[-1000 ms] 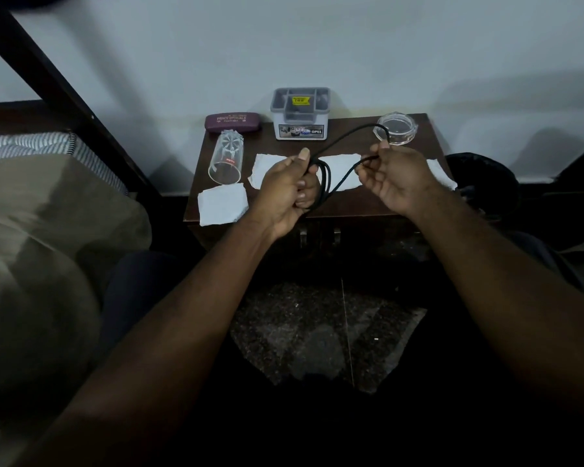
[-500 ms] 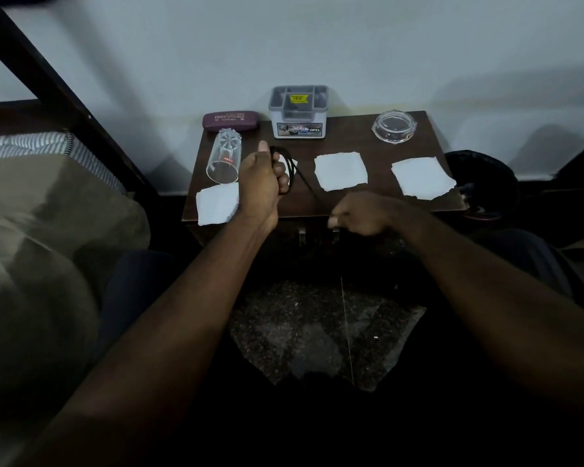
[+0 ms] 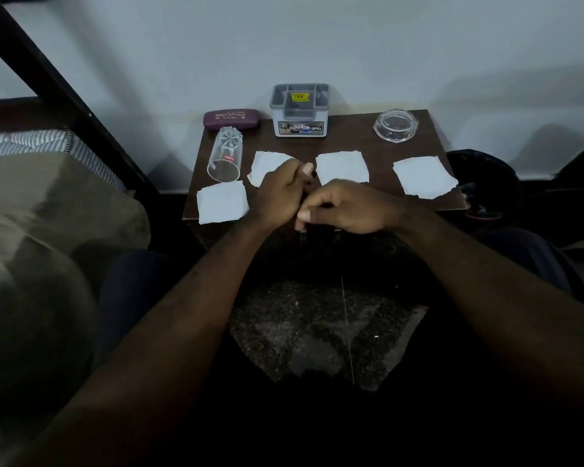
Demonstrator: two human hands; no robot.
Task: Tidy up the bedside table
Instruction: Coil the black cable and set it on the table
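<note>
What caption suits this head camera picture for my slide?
Left hand grips a cable beside the right hand, over a bedside table strewn with paper squares.

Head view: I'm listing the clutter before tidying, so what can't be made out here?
All in the head view:
- Whatever the left hand and right hand hold: curled fingers and dim light hide it.
- One paper piece: partly covered by the left hand.
- Grey organizer box: compartments too dark, yellow label too small.
- Dark bin: shadowed, cut by the table corner.
</note>
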